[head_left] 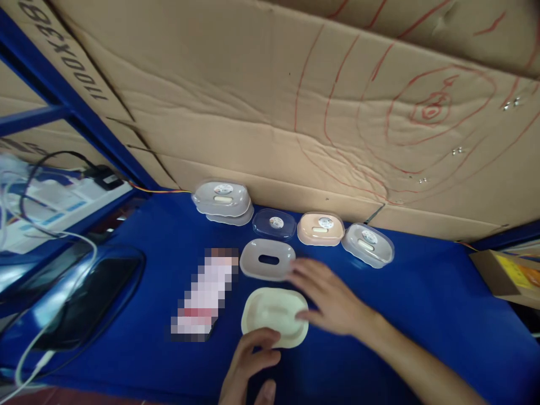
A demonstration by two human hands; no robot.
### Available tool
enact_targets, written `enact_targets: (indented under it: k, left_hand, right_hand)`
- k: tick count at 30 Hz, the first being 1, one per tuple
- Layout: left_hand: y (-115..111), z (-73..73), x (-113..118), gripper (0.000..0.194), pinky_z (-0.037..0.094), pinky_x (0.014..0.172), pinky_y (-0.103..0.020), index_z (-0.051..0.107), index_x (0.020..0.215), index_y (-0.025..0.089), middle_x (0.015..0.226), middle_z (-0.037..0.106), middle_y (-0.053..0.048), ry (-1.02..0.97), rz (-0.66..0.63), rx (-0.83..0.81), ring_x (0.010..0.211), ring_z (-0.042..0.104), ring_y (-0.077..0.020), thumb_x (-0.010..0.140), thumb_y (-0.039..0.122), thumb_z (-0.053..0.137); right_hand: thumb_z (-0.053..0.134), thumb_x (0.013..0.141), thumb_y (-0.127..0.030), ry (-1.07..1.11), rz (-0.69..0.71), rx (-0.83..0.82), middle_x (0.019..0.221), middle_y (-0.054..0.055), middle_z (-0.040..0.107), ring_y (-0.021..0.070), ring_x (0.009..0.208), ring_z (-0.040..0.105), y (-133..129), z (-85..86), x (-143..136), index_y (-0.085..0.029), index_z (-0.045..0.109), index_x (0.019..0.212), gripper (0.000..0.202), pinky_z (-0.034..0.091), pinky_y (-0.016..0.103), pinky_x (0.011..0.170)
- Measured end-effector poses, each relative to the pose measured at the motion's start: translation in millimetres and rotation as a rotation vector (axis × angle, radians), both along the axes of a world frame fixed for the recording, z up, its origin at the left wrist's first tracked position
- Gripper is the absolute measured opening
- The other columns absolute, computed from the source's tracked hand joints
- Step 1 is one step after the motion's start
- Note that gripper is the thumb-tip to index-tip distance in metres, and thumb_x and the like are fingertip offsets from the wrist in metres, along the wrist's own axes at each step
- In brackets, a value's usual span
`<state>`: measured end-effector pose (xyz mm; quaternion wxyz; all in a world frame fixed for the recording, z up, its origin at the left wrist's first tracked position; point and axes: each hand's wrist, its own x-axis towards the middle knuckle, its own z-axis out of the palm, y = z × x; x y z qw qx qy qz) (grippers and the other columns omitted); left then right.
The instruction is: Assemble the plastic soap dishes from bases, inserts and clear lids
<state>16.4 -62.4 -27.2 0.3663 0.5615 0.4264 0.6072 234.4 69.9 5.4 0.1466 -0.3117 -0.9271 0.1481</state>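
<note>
A pale green oval dish (270,306) lies on the blue table in front of me. My left hand (255,365) is at its near edge, fingers apart and curved, holding nothing. Just behind the dish lies a grey oval tray (253,261) with a slot in its middle. My right hand (329,295) reaches in from the right, its fingers spread; the fingertips are at the tray's right edge and the thumb is over the dish's right side. Whether those fingertips touch is unclear.
Along the cardboard wall (232,112) stand stacked grey boxes (211,205), a clear lid (268,225), a peach box (312,233) and a grey box (358,256). A pixelated phone (206,292) lies left; cables and a dark device (93,298) are farther left.
</note>
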Motion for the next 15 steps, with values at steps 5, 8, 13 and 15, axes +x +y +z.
enact_targets:
  k: [5,8,13,15]
  left_hand:
    - [37,23.9,5,0.028,0.052,0.086,-0.035,0.069,0.118,0.024,0.113,0.068,-0.010,-0.317,-0.446,-0.379,0.100,0.064,-0.0243,0.109,0.044,0.052]
    - [67,40.9,15,0.032,0.051,0.082,-0.034,0.069,0.110,0.020,0.109,0.069,-0.010,-0.429,-0.485,-0.587,0.098,0.065,-0.0243,0.103,0.050,0.059]
    - [97,44.5,30,0.034,0.054,0.084,-0.038,0.069,0.117,0.013,0.104,0.073,-0.012,-0.568,-0.566,-0.898,0.095,0.070,-0.0257,0.100,0.042,0.061]
    - [101,38.5,31,0.039,0.054,0.093,-0.041,0.069,0.123,0.009,0.111,0.075,-0.016,-0.600,-0.613,-0.967,0.101,0.072,-0.0274,0.103,0.041,0.058]
  right_hand:
    - [0.071,0.097,-0.047,-0.040,-0.393,0.102,0.174,0.018,0.031,0.0403,0.161,0.030,78,14.3,48,-0.025,0.035,0.164,0.079,0.034,0.064,0.127]
    - [0.084,0.085,-0.041,-0.089,-0.384,0.091,0.166,0.018,0.040,0.0428,0.156,0.036,100,9.2,51,-0.025,0.042,0.159,0.086,0.033,0.066,0.127]
    - [0.088,0.079,-0.047,-0.048,-0.411,0.093,0.139,0.016,0.055,0.0420,0.132,0.057,82,1.1,40,-0.027,0.054,0.143,0.075,0.045,0.067,0.114]
    - [0.089,0.079,-0.046,-0.033,-0.419,0.083,0.137,0.015,0.055,0.0395,0.124,0.061,66,1.5,42,-0.026,0.053,0.142,0.075,0.051,0.063,0.109]
